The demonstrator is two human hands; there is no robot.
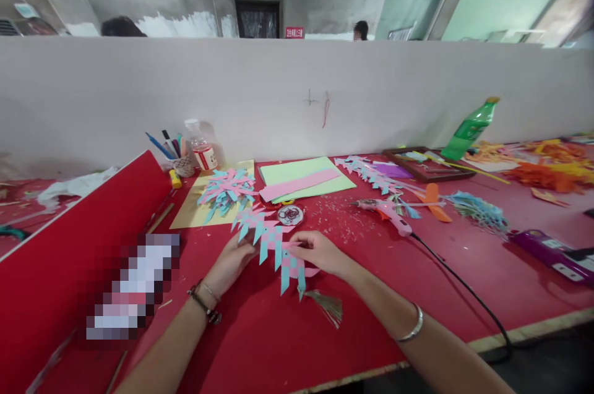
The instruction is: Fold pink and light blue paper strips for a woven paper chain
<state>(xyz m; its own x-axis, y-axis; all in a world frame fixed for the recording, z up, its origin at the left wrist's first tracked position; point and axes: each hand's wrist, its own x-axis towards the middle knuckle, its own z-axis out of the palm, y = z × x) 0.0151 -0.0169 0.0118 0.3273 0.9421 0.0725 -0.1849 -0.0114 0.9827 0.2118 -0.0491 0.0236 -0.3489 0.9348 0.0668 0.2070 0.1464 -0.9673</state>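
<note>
A woven pink and light-blue paper-strip chain (273,245) with pointed ends is held between both hands over the red table. My left hand (236,258) closes on its far left side, the fingers partly hidden behind the strips. With thumb and fingers pinched, my right hand (318,252) grips the chain's right edge nearer its front end. From that end hangs a gold-green tassel (328,307). Just beyond the chain lies a small round tin (291,214) with a dark pattern. A pile of pink and blue paper pieces (228,191) rests on yellow paper behind my left hand.
A pink hot glue gun (385,211) lies to the right, its black cord running over the table's front edge. Behind are green paper sheets (304,174), another paper chain (369,174) and a green bottle (471,128). A purple power strip (552,255) sits far right; a red board (83,252) stands left.
</note>
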